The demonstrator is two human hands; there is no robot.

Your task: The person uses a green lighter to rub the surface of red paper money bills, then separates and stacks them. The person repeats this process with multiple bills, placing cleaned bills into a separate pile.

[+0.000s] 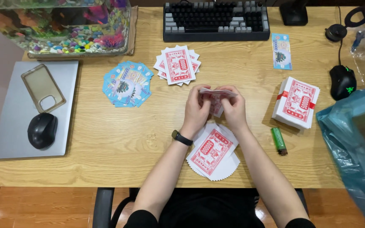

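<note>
Nearest to me, at the lower middle of the frame, a fanned round stack of red-and-white paper notes lies flat on the wooden worktop, just under my forearms; above it, at the centre of the frame, my left hand and my right hand are both closed around a small sheaf of the same red-and-white notes, fingers curled over its top edge and the sheaf held up off the worktop between them; a dark band sits on my left wrist; just right of my right forearm a green lighter lies on the wood, and beyond it, toward the right, a thick banded bundle of red-and-white notes rests near a black mouse with a green glow; a blue plastic bag fills the lower right edge of the frame; on the left side a grey closed laptop carries a black mouse and a clear phone case; further up, left of centre, a fan of blue notes lies flat, and beside it, at the upper middle, another fan of red-and-white notes; a single blue note lies toward the upper right; farthest off, a dark keyboard spans the top middle, and a glass fish tank with coloured pebbles stands in the upper left.
</note>
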